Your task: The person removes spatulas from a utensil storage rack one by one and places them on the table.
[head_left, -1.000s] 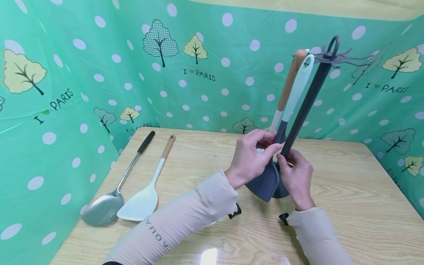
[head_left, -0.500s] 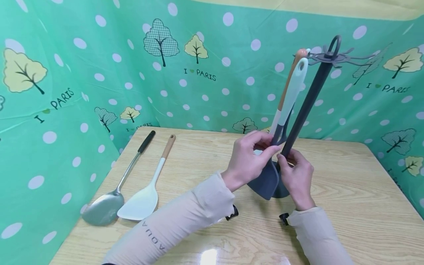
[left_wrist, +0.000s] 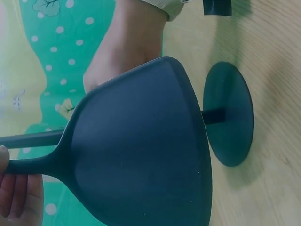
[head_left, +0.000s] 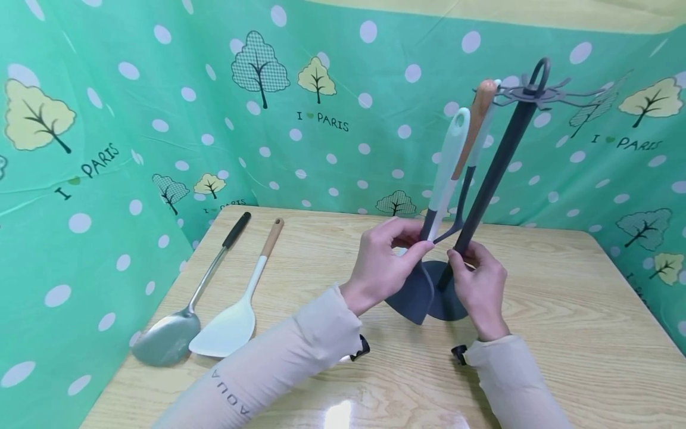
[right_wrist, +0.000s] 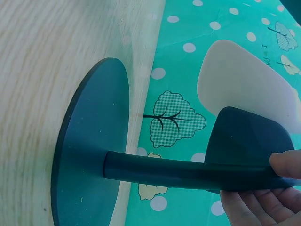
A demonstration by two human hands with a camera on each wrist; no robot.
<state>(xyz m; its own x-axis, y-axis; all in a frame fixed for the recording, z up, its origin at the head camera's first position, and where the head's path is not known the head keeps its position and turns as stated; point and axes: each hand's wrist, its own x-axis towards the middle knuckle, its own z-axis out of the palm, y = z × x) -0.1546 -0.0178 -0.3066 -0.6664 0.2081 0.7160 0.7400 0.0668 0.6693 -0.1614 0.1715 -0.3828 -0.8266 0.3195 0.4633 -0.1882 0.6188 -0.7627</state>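
Observation:
In the head view my left hand (head_left: 383, 262) pinches the dark neck of a spatula with a mint handle (head_left: 449, 158). Its broad dark blade (left_wrist: 136, 141) fills the left wrist view. The handle's top stands apart from the hooks of a black utensil stand (head_left: 498, 173). My right hand (head_left: 479, 286) grips the stand's pole low down, above its round base (right_wrist: 94, 141). Behind the spatula a wooden handle (head_left: 477, 119) and a second mint handle (head_left: 485, 131) reach up to the hooks. A white spatula blade (right_wrist: 244, 80) shows in the right wrist view.
On the left of the wooden table (head_left: 321, 256) lie a metal spatula (head_left: 171, 336) with a black handle and a white spatula (head_left: 227, 328) with a wooden handle. A green dotted cloth (head_left: 343, 161) hangs behind and to the left.
My left hand has moved left with the mint-handled spatula, whose top has come away from the stand's hooks. The right hand stays on the pole.

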